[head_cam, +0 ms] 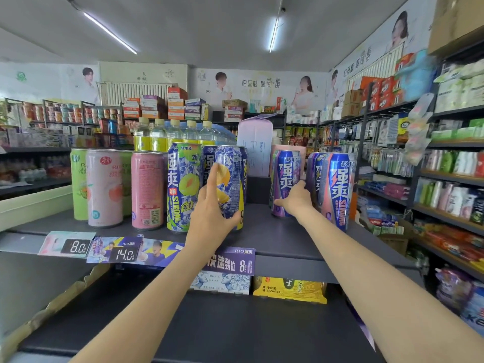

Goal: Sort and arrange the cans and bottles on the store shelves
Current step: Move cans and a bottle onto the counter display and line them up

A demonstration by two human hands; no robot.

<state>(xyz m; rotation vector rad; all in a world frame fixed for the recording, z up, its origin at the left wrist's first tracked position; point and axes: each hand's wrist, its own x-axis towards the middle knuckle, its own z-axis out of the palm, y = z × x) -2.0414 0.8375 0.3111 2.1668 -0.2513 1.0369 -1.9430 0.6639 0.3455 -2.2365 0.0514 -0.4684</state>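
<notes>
Tall drink cans stand on a dark shelf point(275, 231). My left hand point(209, 205) grips a blue can with yellow lemon print point(233, 179) from the front, index finger raised along its side. My right hand point(296, 197) wraps round the base of a blue-and-purple can point(285, 174). A green-and-blue can point(183, 184) stands just left of the lemon can. Two pink cans point(104, 187) point(148, 189) and a green can point(78, 182) stand further left. A pink-and-blue can point(337, 189) stands at the right end.
Bottles with yellow caps point(172, 134) and a lilac carton point(255, 145) stand behind the cans. Price tags point(123, 254) hang on the shelf edge. Packs of drinks point(288, 289) sit on the shelf below. Stocked racks point(445, 179) line the right aisle.
</notes>
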